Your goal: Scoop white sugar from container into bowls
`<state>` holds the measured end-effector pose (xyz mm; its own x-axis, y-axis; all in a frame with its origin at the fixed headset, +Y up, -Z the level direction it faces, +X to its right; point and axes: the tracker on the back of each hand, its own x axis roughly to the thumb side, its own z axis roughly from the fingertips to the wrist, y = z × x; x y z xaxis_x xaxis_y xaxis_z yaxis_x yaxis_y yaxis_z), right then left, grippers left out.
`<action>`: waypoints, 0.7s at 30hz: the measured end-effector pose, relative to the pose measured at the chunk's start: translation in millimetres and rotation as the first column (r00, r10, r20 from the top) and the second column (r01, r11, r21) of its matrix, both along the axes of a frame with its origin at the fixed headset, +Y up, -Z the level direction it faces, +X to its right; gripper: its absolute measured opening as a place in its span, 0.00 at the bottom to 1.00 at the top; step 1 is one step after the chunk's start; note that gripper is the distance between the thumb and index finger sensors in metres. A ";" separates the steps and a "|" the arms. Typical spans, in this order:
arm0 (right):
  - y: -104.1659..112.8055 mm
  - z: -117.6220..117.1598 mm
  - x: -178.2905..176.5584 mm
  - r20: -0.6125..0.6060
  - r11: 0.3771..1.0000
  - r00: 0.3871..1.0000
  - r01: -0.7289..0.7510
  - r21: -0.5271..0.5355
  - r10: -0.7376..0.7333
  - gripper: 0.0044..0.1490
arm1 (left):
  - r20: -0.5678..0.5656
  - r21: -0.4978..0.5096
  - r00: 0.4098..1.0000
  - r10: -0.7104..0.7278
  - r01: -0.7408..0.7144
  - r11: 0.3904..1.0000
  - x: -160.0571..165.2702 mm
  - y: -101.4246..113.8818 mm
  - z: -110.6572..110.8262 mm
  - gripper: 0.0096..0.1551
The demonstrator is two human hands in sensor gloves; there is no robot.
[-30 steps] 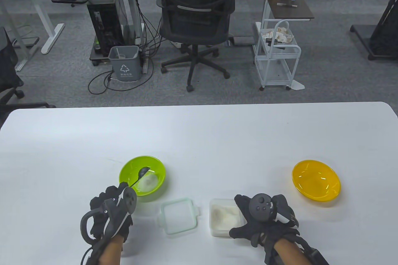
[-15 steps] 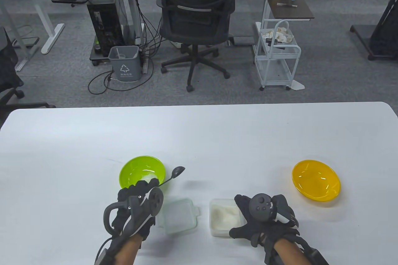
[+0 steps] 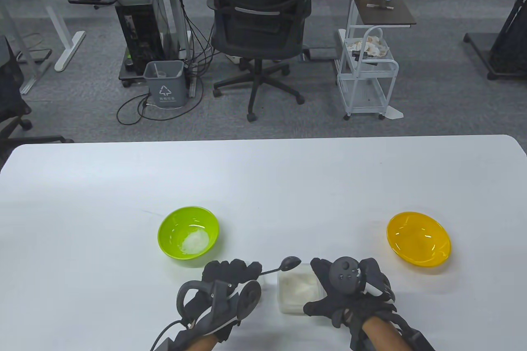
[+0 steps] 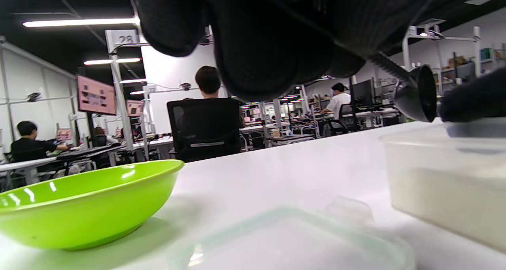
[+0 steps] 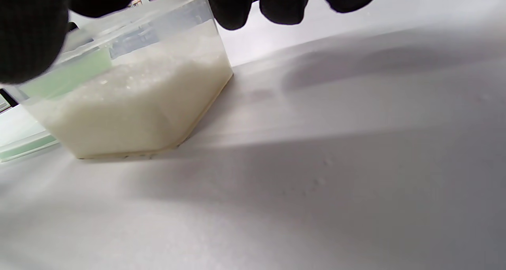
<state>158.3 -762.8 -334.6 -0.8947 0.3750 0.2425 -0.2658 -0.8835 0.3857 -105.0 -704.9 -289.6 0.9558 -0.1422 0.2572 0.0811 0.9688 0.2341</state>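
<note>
A clear container of white sugar stands near the table's front edge. My right hand holds its right side with thumb and fingers spread around it. My left hand grips the handle of a dark spoon, whose bowl hovers over the container's far-left rim with no sugar showing in it. A green bowl to the left holds a small heap of sugar. A yellow bowl at the right looks empty. The left wrist view shows the spoon above the container.
The container's clear lid lies flat on the table under my left hand, between the green bowl and the container. An office chair and a white cart stand on the floor beyond the table's far edge.
My left hand has carried the spoon rightwards from the green bowl, across the lid, to the container's rim. The right hand and the container have not moved.
</note>
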 end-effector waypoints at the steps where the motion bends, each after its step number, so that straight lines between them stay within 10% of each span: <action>1: -0.1 0.0 0.0 0.000 1.000 1.000 0.001 -0.001 -0.001 0.67 | 0.009 0.012 1.000 -0.030 0.029 0.999 3.0 -2.5 2.1 0.24; 11: 0.2 0.6 -0.6 -0.001 1.000 1.000 -0.013 0.010 0.013 0.67 | 0.074 0.236 0.906 -0.417 0.390 0.890 38.8 -13.8 21.4 0.24; 21: -0.2 0.7 -0.4 0.002 1.000 1.000 -0.003 0.004 0.003 0.67 | 0.149 -0.097 0.973 -0.177 0.192 0.976 33.2 -10.9 8.2 0.24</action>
